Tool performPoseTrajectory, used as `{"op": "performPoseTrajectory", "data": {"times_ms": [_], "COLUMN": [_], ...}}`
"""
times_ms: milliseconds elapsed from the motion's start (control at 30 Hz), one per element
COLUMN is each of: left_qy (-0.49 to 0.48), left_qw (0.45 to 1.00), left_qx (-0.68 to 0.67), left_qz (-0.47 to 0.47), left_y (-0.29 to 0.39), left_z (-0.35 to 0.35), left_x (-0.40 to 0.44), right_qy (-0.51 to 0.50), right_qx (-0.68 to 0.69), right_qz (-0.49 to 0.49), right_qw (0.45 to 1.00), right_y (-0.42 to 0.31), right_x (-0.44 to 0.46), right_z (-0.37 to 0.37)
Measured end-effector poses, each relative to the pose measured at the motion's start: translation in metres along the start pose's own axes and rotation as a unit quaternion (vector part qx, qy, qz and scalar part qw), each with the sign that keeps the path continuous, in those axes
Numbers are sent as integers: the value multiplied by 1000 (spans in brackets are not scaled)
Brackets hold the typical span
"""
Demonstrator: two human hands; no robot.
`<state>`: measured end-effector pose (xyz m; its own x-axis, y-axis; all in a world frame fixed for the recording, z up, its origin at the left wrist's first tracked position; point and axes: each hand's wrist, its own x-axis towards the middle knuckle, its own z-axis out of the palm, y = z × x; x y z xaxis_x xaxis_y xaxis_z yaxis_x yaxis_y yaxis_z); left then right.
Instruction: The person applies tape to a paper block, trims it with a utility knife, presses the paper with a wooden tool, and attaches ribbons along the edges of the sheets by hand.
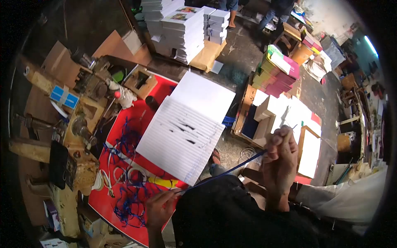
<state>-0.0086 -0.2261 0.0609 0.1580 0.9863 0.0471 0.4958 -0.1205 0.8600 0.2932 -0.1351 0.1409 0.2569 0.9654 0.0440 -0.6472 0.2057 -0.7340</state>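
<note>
A blue strip (pixel 231 169) runs taut between my two hands, above my lap. My left hand (pixel 160 208), low at the red board's edge, pinches its lower end. Raised at the right, my right hand (pixel 281 155) has its fingers closed on the other end. An open ruled notebook (pixel 180 134) with dark marks on its page lies on the red board (pixel 124 115). Tangled blue strips (pixel 128 206) lie on the board, near a yellow-handled tool (pixel 163 182).
A worn machine (pixel 78 120) stands at the left. Paper stacks (pixel 182 35) rise at the back. To the right are a wooden tray (pixel 248 97) with paper blocks and a pink-edged stack (pixel 277 72). Legs of two people (pixel 271 20) show at the top.
</note>
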Motion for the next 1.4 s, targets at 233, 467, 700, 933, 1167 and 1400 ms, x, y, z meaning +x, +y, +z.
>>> {"op": "performPoseTrajectory", "data": {"times_ms": [233,467,700,933,1167,1400], "left_qy": [41,150,18,-6,42,85], "left_qw": [966,988,967,888,875,909], "left_qx": [201,-19,-249,-443,-454,-353], "left_qz": [-159,4,-39,-125,-161,-205], "left_y": [-38,47,90,66,51,63], "left_z": [-49,16,73,89,102,116], "left_x": [10,76,131,135,135,141], "right_qy": [-105,-256,-187,-237,-218,-258], "right_qx": [-43,-449,-372,-228,-163,-364], "right_qz": [-13,33,236,326,393,174], "right_qw": [993,856,878,886,878,878], "right_y": [-47,-28,-10,5,20,29], "right_x": [27,30,34,45,50,46], "right_z": [-14,2,-3,-32,-53,-61]}}
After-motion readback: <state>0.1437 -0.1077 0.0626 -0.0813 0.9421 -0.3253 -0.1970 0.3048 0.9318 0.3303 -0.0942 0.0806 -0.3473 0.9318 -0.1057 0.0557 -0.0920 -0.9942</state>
